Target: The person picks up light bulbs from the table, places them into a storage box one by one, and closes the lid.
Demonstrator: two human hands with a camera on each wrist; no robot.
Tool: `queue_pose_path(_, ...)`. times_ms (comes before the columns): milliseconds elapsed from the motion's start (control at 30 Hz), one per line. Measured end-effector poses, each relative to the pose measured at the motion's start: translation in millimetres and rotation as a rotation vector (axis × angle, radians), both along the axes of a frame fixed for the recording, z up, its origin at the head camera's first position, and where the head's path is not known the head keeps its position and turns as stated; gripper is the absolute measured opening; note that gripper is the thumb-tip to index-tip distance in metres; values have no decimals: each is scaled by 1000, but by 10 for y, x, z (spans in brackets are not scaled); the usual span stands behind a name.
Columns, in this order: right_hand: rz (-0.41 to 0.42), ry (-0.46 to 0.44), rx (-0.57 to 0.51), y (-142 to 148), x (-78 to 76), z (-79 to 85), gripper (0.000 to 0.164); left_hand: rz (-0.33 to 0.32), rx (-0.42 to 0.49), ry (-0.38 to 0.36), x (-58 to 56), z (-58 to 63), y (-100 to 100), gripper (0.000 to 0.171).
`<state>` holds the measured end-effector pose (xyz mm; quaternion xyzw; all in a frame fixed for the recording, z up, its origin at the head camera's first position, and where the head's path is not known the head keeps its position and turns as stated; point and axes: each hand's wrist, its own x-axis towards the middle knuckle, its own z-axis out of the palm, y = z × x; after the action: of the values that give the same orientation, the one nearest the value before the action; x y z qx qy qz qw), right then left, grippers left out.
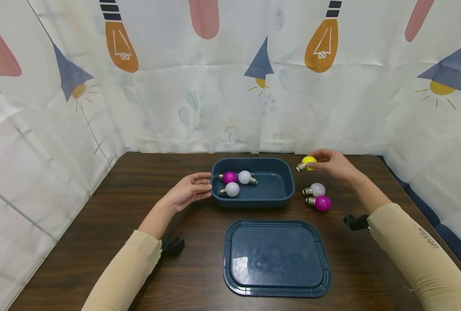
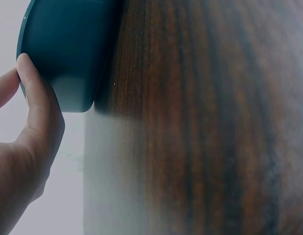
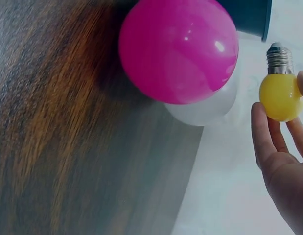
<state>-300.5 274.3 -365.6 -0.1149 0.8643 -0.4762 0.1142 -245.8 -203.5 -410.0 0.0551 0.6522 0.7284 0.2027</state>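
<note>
My right hand (image 1: 333,164) pinches a yellow light bulb (image 1: 310,162) by its round globe, above the table to the right of a dark blue plastic box (image 1: 254,203). The right wrist view shows the yellow bulb (image 3: 278,98) with its metal screw base pointing up. At the box's left end, my left hand (image 1: 189,190) touches the outer wall with fairly straight fingertips. Inside the box lie a magenta bulb (image 1: 229,177), a white bulb (image 1: 244,176) and another white bulb (image 1: 232,189). On the table below my right hand are a white bulb (image 1: 317,189) and a magenta bulb (image 1: 323,203).
A dark blue rectangular lid (image 1: 277,259) lies flat on the brown wooden table (image 1: 168,276), in front of the box. Behind the table hangs a white printed curtain (image 1: 222,86). Dark wrist mounts (image 1: 356,222) stick out from both sleeves.
</note>
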Motion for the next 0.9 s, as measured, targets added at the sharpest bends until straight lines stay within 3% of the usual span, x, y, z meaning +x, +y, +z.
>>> queue_pose_path(900, 48, 64, 8, -220, 55, 92, 52, 0, -6, 0, -14, -7, 0, 56)
